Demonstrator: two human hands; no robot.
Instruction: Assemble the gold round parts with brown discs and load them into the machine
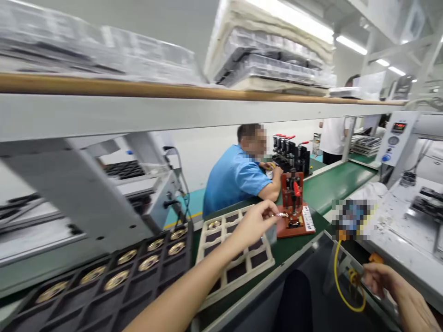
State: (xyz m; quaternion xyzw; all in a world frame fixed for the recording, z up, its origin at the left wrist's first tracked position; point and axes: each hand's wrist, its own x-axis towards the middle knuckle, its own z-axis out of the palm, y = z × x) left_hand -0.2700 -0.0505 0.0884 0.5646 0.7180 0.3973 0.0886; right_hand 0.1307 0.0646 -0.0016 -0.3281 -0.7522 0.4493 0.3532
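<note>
The left hand [254, 223] reaches forward over the white tray [238, 258], its fingertips pinched on a small brass ring [282, 215] held just at the red jig [294, 203]; motion blur makes it hard to tell whether the ring touches the jig. The jig stands on the green belt [328, 184] just beyond the tray, with a red-handled clamp on top and a label at its base too small to read. The tray's pockets are mostly dark and bare; one ring [214, 224] lies in a far-corner pocket, and the forearm covers part of the tray's middle. Left of it a black tray [104, 286] holds rows of brass rings, its near edge cut off by the frame. The right hand [398, 288] sits low at the right corner, partly cut off, fingers curled near a yellow cable [341, 286] and an orange fitting; whether it grips them cannot be told. A blurred-out patch hides something on the table [398, 230] above that hand. Across the belt a person in a blue shirt [235, 177] leans on it beside black clamps [292, 154]; another person in white [334, 133] stands farther off, head hidden by the shelf [173, 106], which fills the upper view with blurred stacked trays.
</note>
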